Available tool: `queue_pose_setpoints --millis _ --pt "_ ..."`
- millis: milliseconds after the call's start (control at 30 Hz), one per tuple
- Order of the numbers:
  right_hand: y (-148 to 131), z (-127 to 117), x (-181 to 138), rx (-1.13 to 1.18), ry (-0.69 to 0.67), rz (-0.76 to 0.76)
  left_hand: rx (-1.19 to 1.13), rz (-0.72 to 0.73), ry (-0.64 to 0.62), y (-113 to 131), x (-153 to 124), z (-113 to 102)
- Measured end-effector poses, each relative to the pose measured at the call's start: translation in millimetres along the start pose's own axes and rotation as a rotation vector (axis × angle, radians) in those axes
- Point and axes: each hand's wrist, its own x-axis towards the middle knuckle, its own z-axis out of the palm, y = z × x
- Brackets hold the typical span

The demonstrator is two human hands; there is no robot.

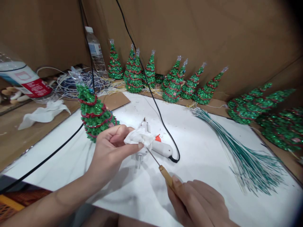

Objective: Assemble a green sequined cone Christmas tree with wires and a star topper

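Between the thumb and fingers of my left hand point(111, 146) is pinched a crumpled white tissue point(139, 136). My right hand point(194, 198) is wrapped round the wooden handle of an awl point(167, 176). The awl's thin metal shaft points up and left, and its tip is hidden at the tissue. Just behind the tissue, a white hot glue gun point(162, 148) with an orange-red trigger lies on the white board point(196, 138). A small green Christmas tree point(91, 110) with red garland stands just beyond my left hand.
Several finished-looking small trees point(134, 74) line the back edge. A bundle of green and white wires point(246, 157) lies at right. Plastic bottles point(96, 50), tangled wires point(78, 82) and a loose tissue point(44, 115) sit at left. A black cable point(151, 91) hangs across the middle.
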Motion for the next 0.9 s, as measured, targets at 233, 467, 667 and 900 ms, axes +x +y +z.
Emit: queue_pose_setpoints --millis 233,467,667,900 --pt "0.6 1.5 -2.6 0.018 -0.004 0.025 -0.002 -0.006 -0.005 0.0 -0.9 -1.1" --pt "-1.4 -0.8 -3.2 0.031 -0.01 0.057 -0.018 -0.012 -0.016 0.5 -0.3 -1.0" --pt "-2.8 -0.6 -2.2 0.031 -0.012 0.088 -0.024 -0.019 -0.007 -0.1 -1.4 -1.6" --pt "9.7 -19.3 15.7 0.053 -0.228 0.058 -0.068 -0.037 -0.017 0.5 1.4 0.2"
